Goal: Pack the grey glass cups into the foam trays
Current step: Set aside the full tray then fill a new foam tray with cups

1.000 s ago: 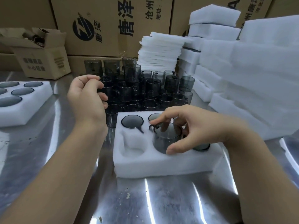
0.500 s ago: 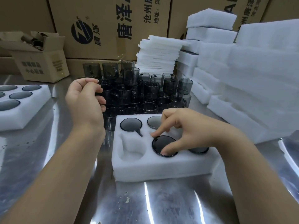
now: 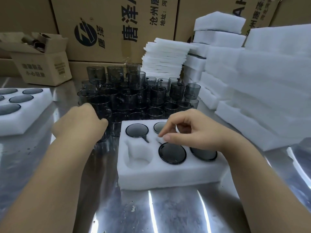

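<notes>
A white foam tray lies in front of me with grey glass cups sunk into it: back left, back middle, front middle and front right. Its front left slot is empty, and the back right slot is hidden. My right hand hovers over the tray's back row with loosely curled fingers and holds nothing. My left hand reaches into the cluster of loose grey cups behind the tray. It curls round the nearest left cup, with the fingertips hidden.
A second foam tray with cups lies at the left. Stacks of foam trays and thin foam sheets fill the right and back. Cardboard boxes line the rear, and a small open box stands at back left.
My right hand pushed the front middle cup down into its slot, let go and lifted. My left hand dropped from above the loose cups onto one at the cluster's near left.
</notes>
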